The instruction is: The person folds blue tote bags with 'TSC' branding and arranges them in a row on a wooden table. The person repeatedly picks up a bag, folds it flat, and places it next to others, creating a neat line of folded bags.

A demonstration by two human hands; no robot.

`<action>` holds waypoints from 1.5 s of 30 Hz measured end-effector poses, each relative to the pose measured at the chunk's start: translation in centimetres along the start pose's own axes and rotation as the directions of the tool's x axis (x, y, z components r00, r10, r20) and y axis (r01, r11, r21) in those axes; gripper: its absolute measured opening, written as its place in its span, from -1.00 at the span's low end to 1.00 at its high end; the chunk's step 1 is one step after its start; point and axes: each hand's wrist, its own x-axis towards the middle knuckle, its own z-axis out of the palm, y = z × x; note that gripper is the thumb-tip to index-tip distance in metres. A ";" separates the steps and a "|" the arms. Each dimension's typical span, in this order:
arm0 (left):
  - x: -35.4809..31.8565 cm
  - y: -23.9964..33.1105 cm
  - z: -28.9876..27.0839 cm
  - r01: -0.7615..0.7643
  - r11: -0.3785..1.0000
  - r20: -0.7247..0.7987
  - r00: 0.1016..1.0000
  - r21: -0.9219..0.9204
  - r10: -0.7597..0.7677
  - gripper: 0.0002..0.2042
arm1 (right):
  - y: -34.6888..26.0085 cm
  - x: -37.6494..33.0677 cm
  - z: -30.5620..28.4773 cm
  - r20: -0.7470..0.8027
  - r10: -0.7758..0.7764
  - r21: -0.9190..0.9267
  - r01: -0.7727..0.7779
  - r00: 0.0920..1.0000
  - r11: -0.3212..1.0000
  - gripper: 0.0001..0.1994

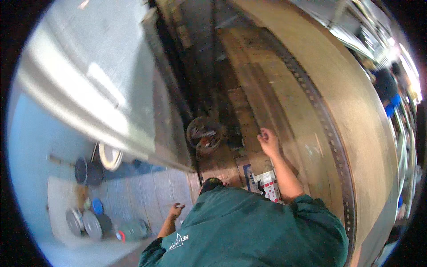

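Observation:
My right hand (269,141) is held over the brown wooden surface (284,111), its fingers bent in toward the thumb. Whatever it may hold is too small and blurred to name. Down at the left, my left hand (176,210) hangs over the bluish floor (142,191) with curled fingers; a small pale spot shows at the fingertips, and its kind is unclear. A round tub (189,133) with mixed dark and reddish contents stands ahead, left of my right hand. Nearer my body lies a white carton with red dots (270,184), beside a blue-and-white packet (247,172).
A pale panel (133,147) rises at the left. Beyond it stand grey drums (93,224), a dark bucket (91,171) and a green container with a red cap (133,230). A perforated dark strip (331,135) curves along the right. Metal racks (402,147) and a person (387,89) appear far right.

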 end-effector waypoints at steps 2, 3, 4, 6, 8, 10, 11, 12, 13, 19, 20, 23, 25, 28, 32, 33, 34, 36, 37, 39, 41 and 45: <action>4.3 4.5 0.9 -0.242 0.967 0.026 0.970 0.078 0.241 -0.36 | 0.7 -1.1 -0.6 -0.090 -0.066 0.048 0.071 0.994 0.996 -0.68; 5.2 8.1 1.2 -0.258 0.966 0.164 0.953 -0.004 0.255 -0.41 | -0.4 -2.0 -1.8 -0.120 -0.042 0.068 0.051 0.992 0.996 -0.68; 6.6 11.3 1.1 -0.274 0.961 0.212 0.942 0.033 0.261 -0.42 | -1.8 -3.0 -3.0 -0.147 -0.013 0.102 0.029 0.989 0.994 -0.68; 9.2 17.2 2.0 -0.305 0.947 0.320 0.911 0.103 0.259 -0.45 | -1.6 -5.0 -4.4 -0.160 0.087 0.005 -0.087 0.983 0.996 -0.68; 13.2 20.0 2.3 -0.519 0.853 0.472 0.766 0.055 0.436 -0.49 | -3.5 -7.6 -6.6 -0.147 0.150 -0.132 -0.170 0.978 0.976 -0.67; 16.2 24.1 4.9 -0.489 0.847 0.536 0.781 0.208 0.320 -0.55 | -3.6 -10.9 -8.0 -0.198 0.194 -0.126 -0.221 0.961 0.967 -0.68; 16.8 25.8 6.6 -0.479 0.828 0.568 0.783 0.290 0.254 -0.55 | -3.4 -13.0 -8.4 -0.214 0.214 -0.133 -0.246 0.953 0.960 -0.69; 17.0 27.9 8.3 -0.482 0.800 0.599 0.775 0.357 0.200 -0.55 | -3.1 -15.2 -8.5 -0.288 0.243 -0.155 -0.295 0.926 0.943 -0.71; 17.1 29.3 9.6 -0.488 0.767 0.621 0.769 0.418 0.151 -0.55 | -2.4 -17.6 -8.1 -0.352 0.268 -0.171 -0.343 0.897 0.924 -0.72; 18.6 35.6 15.6 -0.570 0.565 0.684 0.729 0.596 0.014 -0.55 | -5.3 -32.3 -4.1 -0.781 0.337 -0.049 -0.589 0.526 0.806 -0.83; 18.4 36.1 16.1 -0.583 0.543 0.693 0.721 0.604 0.004 -0.55 | -5.4 -34.8 -2.8 -0.789 0.407 0.005 -0.658 0.460 0.753 -0.79; 18.3 37.2 17.8 -0.623 0.485 0.724 0.689 0.614 -0.031 -0.55 | -5.4 -42.0 0.7 -0.658 0.720 0.281 -0.813 0.223 0.509 -0.65; 18.3 37.7 17.3 -0.635 0.449 0.728 0.684 0.629 -0.054 -0.55 | -2.2 -49.3 6.9 -0.461 0.885 0.417 -0.863 0.071 0.286 -0.51; 18.2 37.9 15.7 -0.640 0.401 0.723 0.685 0.655 -0.088 -0.55 | 0.2 -59.1 15.3 -0.168 0.983 0.436 -0.900 -0.073 0.008 -0.35; 16.8 35.0 20.2 -0.692 0.336 0.767 0.608 0.639 -0.206 -0.55 | 3.3 -70.6 20.6 -0.146 0.961 0.447 -0.882 -0.235 -0.148 -0.34; 16.6 34.6 20.4 -0.698 0.319 0.766 0.604 0.641 -0.219 -0.55 | 2.7 -70.4 20.7 -0.175 0.945 0.482 -0.861 -0.277 -0.163 -0.36; 16.3 34.6 19.5 -0.686 0.310 0.752 0.622 0.658 -0.221 -0.55 | 1.3 -67.8 19.2 -0.172 0.947 0.524 -0.839 -0.271 -0.145 -0.36; 16.8 34.8 17.3 -0.660 0.287 0.718 0.663 0.695 -0.213 -0.55 | -2.7 -61.8 15.0 -0.160 0.954 0.600 -0.792 -0.252 -0.109 -0.38; 15.9 34.2 18.4 -0.675 0.275 0.728 0.648 0.685 -0.224 -0.55 | -3.1 -61.9 13.9 -0.144 0.949 0.615 -0.776 -0.282 -0.138 -0.39; 14.8 33.7 20.0 -0.704 0.260 0.750 0.623 0.661 -0.223 -0.55 | -3.0 -61.6 11.8 -0.116 0.941 0.637 -0.750 -0.319 -0.175 -0.40; 13.5 33.5 21.4 -0.728 0.253 0.771 0.602 0.637 -0.207 -0.55 | -3.4 -60.6 8.9 -0.151 0.957 0.563 -0.817 -0.247 -0.122 -0.40; 10.6 33.0 24.7 -0.774 0.244 0.812 0.556 0.584 -0.180 -0.55 | -1.7 -62.0 7.7 -0.238 0.953 0.512 -0.858 -0.188 -0.041 -0.43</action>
